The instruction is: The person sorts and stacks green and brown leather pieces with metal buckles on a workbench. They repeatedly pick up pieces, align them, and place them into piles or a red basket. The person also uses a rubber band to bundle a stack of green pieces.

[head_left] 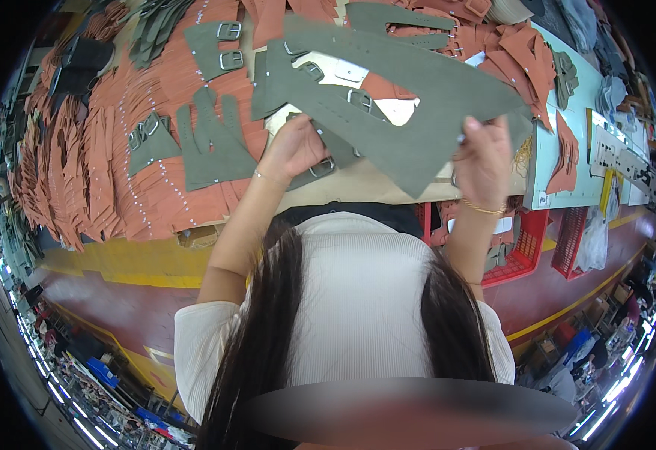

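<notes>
My right hand (485,154) pinches the wide end of a grey-green leather-like piece (437,124) with two long straps. It is held tilted above the table, its straps spreading to the left; a row of holes runs along the lower one. Just below that strap's tip is my left hand (298,150), its fingers loosely bent and apart, with no clear grip on anything. Beneath the raised piece lie grey-green pieces with metal buckles (358,99), partly hidden. To the left of my left hand, a grey-green strapped piece (215,142) rests flat on orange ones.
Rows of overlapping orange pieces (103,165) cover the table's left side. More orange pieces (519,64) are heaped at the far right, by a pale blue surface (576,180). Below the table's right edge stand red plastic crates (527,247).
</notes>
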`<state>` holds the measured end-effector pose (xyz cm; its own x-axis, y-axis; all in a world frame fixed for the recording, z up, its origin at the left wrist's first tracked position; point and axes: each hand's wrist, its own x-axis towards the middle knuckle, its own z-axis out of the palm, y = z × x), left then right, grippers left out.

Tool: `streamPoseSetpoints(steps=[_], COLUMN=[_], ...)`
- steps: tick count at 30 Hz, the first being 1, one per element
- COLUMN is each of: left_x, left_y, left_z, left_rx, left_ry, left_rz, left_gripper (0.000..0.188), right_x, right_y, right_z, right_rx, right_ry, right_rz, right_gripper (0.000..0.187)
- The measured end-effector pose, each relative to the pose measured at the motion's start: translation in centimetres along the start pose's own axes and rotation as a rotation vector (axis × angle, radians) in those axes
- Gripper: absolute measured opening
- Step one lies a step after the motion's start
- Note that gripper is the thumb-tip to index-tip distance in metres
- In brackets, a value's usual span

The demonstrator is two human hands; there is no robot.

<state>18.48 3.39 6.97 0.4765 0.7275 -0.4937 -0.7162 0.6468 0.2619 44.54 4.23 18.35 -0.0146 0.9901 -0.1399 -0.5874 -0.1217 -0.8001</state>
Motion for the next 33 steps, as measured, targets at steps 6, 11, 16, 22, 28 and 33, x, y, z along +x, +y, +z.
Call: streamPoseSetpoints(steps=[6,11,16,22,28,33], left_x=[0.3,0.5,-0.2,-1.0,-1.9,-3.6], left_y=[-3.3,-3.4,-2.2,-0.6,-1.4,-1.0], left_z=[0.7,0.5,1.9,1.3,0.1,0.5], left_rx=[-0.107,-0.175,-0.128,-0.081,0.025,-0.060], left_ry=[-0.062,-0.104,-0.073,-0.051,0.162,0.163], left_rz=[0.209,0.198,0.211,0.080,-0.005,0.039], left_gripper=[0.035,0.035,0.044,0.048,0.055,0.058], right_x=[-2.3,-3.1,-0.1,0.7,1.3,0.6], right_y=[9.5,11.2,6.0,1.8,6.7,9.6], right_z=[0.0,-1.5,-2.9,-3.4,-5.6,-6.7], right_rx=[0.413,0.207,0.131,0.040,-0.383,-0.444], right_ry=[0.063,0.194,-0.061,-0.085,-0.130,-0.052], right_rz=[0.399,0.548,0.209,0.178,0.400,0.457], right_gripper=[0.016,0.019,0.027,0.024,0.022,0.020])
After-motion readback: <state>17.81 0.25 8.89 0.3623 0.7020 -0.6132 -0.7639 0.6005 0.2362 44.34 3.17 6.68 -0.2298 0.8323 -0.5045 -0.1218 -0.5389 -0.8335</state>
